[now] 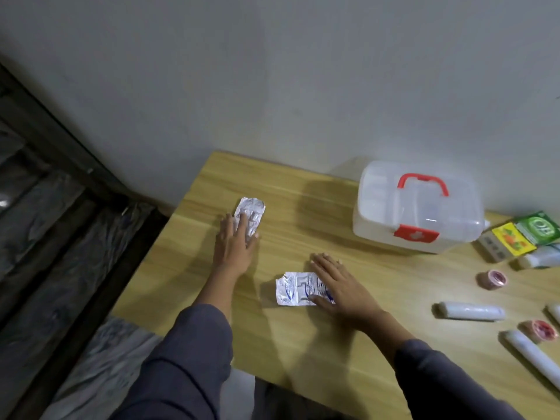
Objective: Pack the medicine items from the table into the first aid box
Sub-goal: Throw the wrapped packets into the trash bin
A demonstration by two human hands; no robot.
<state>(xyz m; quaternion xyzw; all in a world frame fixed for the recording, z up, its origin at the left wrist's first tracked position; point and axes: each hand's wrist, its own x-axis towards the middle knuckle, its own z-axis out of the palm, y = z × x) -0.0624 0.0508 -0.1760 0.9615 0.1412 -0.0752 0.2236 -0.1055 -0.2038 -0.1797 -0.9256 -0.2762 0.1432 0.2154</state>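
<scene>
A translucent white first aid box [418, 207] with a red handle and red latch stands closed at the back of the wooden table [303, 344]. My left hand [235, 244] lies flat with its fingers spread on the near end of a silver foil blister strip [253, 212] at the table's left. My right hand [342, 286] lies flat on the right end of a second foil strip [292, 289] with blue print, near the table's middle. Neither hand is closed around its strip.
Right of the box lie a green packet [539, 227], a yellow packet [512, 239] and a white tube [542, 257]. Two pink tape rolls [494, 278] [542, 330] and white tubes [471, 311] [536, 357] sit at the right edge. A wall is behind; a dark frame stands left.
</scene>
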